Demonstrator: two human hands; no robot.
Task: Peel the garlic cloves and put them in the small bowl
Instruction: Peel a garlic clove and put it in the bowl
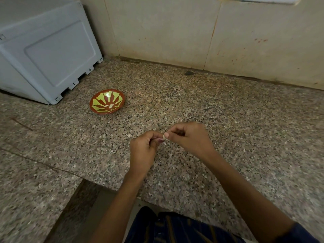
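A small red bowl [107, 101] with a yellow-green flower pattern stands on the speckled granite counter [228, 120], left of centre. A couple of pale peeled garlic cloves [109, 106] lie inside it. In front of the bowl and to its right, my left hand [143, 151] and my right hand [191, 137] meet above the counter. Both pinch one small garlic clove [164, 137] between their fingertips. The fingers hide most of the clove.
A white plastic appliance [47, 50] stands at the back left, close behind the bowl. A beige tiled wall [210, 32] runs along the back of the counter. The counter's front edge [122, 188] steps back near my body.
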